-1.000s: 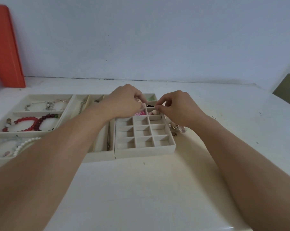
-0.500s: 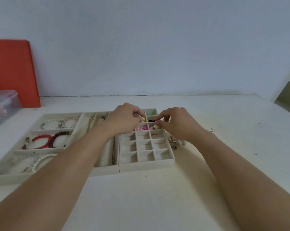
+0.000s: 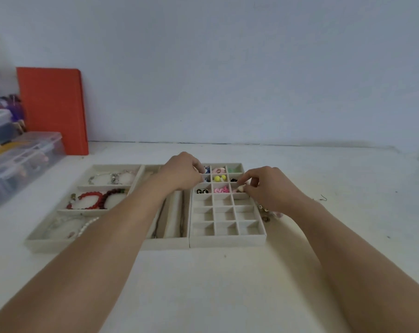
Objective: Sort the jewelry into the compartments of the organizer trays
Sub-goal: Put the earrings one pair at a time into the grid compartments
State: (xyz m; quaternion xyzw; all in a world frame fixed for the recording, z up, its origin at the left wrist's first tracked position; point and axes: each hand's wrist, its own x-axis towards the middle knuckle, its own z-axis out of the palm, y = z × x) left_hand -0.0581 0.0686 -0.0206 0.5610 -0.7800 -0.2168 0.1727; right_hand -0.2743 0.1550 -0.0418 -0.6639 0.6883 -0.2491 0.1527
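Observation:
A cream grid tray (image 3: 227,240) sits mid-table; its far cells hold small earrings: yellow (image 3: 220,178), pink (image 3: 221,189), black-and-white (image 3: 202,191). My right hand (image 3: 267,187) hovers over the right cell of the third row and pinches a small pale earring (image 3: 241,188) at the fingertips. My left hand (image 3: 183,171) is curled at the tray's far left corner; whether it holds anything is hidden. Left of it stand a long-slot tray (image 3: 166,243) with chains and a bracelet tray (image 3: 47,243) with red bead bracelets (image 3: 93,200).
Several loose earrings (image 3: 265,212) lie on the table just right of the grid tray, partly under my right wrist. Clear plastic storage boxes (image 3: 23,162) and an orange board (image 3: 53,109) stand at the far left against the wall. A small hook (image 3: 323,197) lies further right.
The view has tilted up, showing more wall and the plastic boxes. My hands have drawn slightly apart, uncovering the far cells; my right hand now pinches a pale earring over the third row.

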